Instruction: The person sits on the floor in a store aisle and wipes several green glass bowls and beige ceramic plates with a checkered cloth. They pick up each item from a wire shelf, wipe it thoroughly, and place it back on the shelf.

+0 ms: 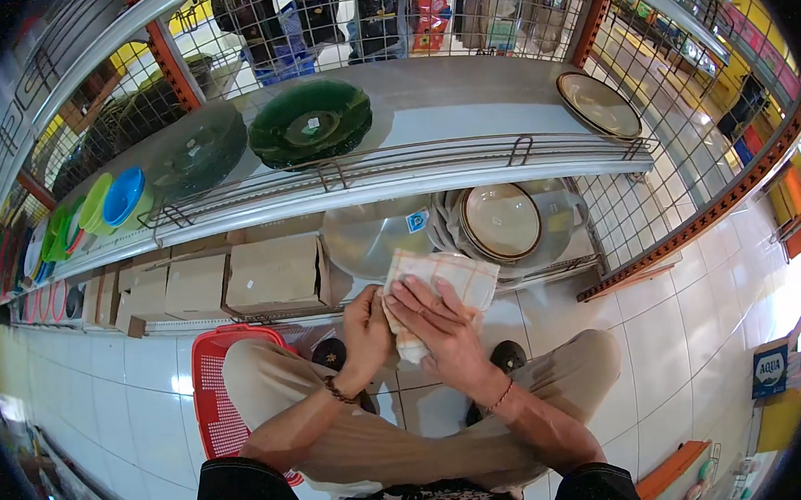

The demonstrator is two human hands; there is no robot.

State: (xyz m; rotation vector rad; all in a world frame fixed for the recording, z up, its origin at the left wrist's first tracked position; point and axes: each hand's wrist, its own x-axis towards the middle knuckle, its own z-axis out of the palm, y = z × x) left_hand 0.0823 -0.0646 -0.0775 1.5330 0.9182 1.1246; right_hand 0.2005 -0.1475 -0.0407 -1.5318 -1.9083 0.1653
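A white cloth with orange checks [467, 278] is between my two hands, above the gap between my knees. My left hand [367, 331] is closed at the cloth's left edge, its fingers curled and partly hidden. From the right, my right hand [441, 329] lies over the cloth and grips it, with its long fingers stretched across the top. Whether something lies under or inside the cloth cannot be seen. Just beyond, on the lower shelf, sits a stack of cream plates with brown rims [503, 221].
Green glass plates [310, 122], blue and green bowls [125, 197] and cream plates [599, 106] stand on the upper shelf, behind a wire rail [431, 153]. Cardboard boxes [274, 274] line the lower shelf. A red plastic basket [211, 393] is beside my left knee.
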